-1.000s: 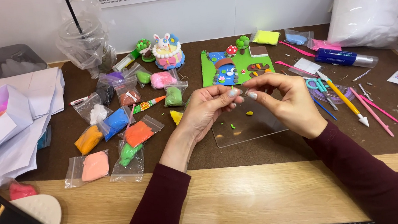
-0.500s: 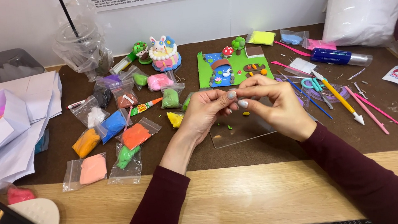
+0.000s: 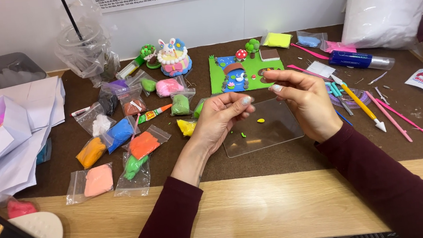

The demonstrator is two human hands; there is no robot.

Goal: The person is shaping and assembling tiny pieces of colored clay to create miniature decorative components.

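Your hands were over the clear sheet [image 3: 266, 127], in the middle of shaping very small clay pieces. Your left hand [image 3: 220, 121] was half closed, with the fingers curled toward the thumb; if a crumb of clay was between the fingertips, it was too small for me to see. Your right hand [image 3: 304, 98] was also loosely curled, thumb and forefinger near each other, and I could not tell if it pinched anything. The two hands were apart, not touching.

On the sheet lay a yellow bit [image 3: 260, 121] and a green bit [image 3: 243, 134], both between your hands and below them. The green scene board [image 3: 218, 77] with the mushroom [image 3: 241, 54] stood just behind your right hand. The clay bags [image 3: 137, 146] were spread to your left, and the tools [image 3: 358, 102] lay to your right.

I judged the step to be making small details, with the pieces resting on the sheet. The next move would call for a very light pinch, because such soft bits can be flattened or stick to the skin easily.
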